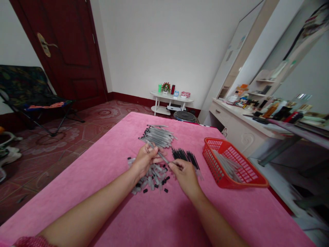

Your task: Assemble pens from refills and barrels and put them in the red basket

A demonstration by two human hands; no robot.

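A slim translucent grey pen barrel (162, 156) slants between my two hands above the table. My left hand (144, 158) is closed around its upper end, thumb on top. At the lower end, my right hand (185, 173) pinches with thumb and fingers; whether a smaller part is in that pinch cannot be made out. Beneath my left hand lies a heap of clear and black pen caps (155, 177). Just beyond the hands is a stack of grey pens (158, 136). Black-tipped pen refills (185, 156) lie in a bundle past my right hand.
A red plastic basket (212, 164) holding pale pen barrels (228, 166) stands at the right on the pink tablecloth (113, 144). Farther right is a dresser (231, 120) crowded with bottles. A folding chair (28, 89) and a small white stand (156, 103) are farther off.
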